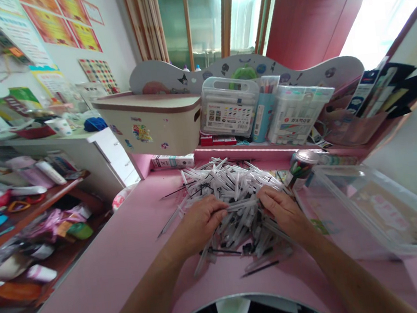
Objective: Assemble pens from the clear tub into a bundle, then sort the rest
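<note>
A large heap of clear plastic pens (pixel 235 188) with black tips lies on the pink desk (pixel 104 269). My left hand (pixel 200 220) rests on the heap's left side with its fingers curled round a pen. My right hand (pixel 282 208) sits on the right side, fingers pinched on the other end of the same pen (pixel 242 204), which lies across between the two hands. A few loose black refills (pixel 261 268) lie at the heap's near edge.
A clear plastic bin (pixel 372 208) stands to the right. A small tin (pixel 301 162) is behind the heap. On the back shelf are a cream storage box (pixel 151 120) and marker cases (pixel 229 106). A cluttered wooden shelf (pixel 30 217) stands at the left.
</note>
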Available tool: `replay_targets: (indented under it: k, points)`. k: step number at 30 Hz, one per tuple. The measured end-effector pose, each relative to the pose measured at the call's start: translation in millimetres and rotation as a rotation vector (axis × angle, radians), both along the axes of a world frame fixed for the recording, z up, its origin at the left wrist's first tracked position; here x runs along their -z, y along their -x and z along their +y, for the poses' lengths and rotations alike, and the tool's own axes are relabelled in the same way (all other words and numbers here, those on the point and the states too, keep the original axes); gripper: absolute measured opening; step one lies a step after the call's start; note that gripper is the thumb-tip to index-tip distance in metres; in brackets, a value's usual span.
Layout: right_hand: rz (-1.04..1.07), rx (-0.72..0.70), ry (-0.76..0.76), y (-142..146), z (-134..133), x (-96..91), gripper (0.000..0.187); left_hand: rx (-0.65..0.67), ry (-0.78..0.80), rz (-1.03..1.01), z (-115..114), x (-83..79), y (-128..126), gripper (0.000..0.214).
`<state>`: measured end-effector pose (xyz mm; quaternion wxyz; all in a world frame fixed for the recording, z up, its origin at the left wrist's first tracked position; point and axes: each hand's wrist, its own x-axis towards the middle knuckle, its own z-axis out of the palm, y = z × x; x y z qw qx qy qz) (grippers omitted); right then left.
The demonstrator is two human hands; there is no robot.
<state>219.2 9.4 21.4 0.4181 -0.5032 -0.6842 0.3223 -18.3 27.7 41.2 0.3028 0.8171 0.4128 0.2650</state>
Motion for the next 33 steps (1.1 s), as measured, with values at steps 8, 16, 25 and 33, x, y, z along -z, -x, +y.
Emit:
replay_targets:
  k: [8, 16, 25, 33]
  points:
    - [0.033, -0.032, 0.063, 0.9, -1.8, -2.8, 0.034, -0.022, -0.152, 0.005, 0.3, -0.8, 0.9, 0.020]
    - [0.105, 0.032, 0.071, 10.8, -3.7, -3.1, 0.041, -0.164, -0.211, -0.135, 2.2, 6.8, -1.8, 0.016]
    - [-0.413, 0.067, -0.331, 28.1, -2.0, 11.0, 0.016, -0.278, 0.269, -0.675, 8.7, 13.3, -4.8, 0.020]
    - [0.068, 0.117, -0.237, 24.5, -1.5, 4.0, 0.033, -0.079, 0.219, -0.311, -1.4, 8.0, -6.9, 0.021]
